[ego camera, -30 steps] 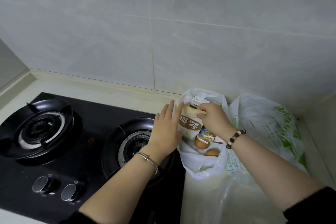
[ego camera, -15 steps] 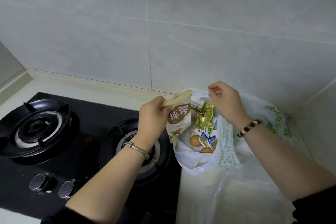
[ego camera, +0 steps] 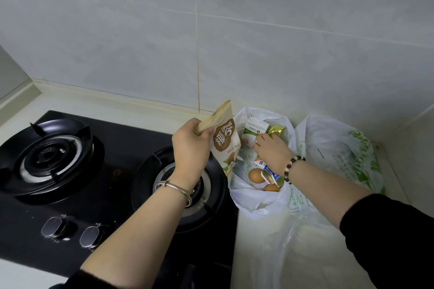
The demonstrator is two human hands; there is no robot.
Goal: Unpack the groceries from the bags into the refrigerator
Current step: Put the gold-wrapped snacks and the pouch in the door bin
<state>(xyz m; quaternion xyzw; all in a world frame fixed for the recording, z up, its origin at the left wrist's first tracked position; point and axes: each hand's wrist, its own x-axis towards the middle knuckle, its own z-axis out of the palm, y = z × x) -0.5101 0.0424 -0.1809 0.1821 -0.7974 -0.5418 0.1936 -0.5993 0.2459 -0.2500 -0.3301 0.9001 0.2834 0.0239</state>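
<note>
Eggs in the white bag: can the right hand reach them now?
Probably yes: the white bag gapes open, the right hand is inside it, and the eggs lie exposed beside its wrist.

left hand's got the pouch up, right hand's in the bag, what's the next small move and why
Probably close the right hand round the carton and lift it out of the bag. It touches the carton, which stands near the bag's mouth, and the left hand grips the pouch.

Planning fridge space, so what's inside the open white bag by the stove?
Two brown eggs, a white carton, a gold packet and small tubs; the right hand covers anything beneath.
</note>
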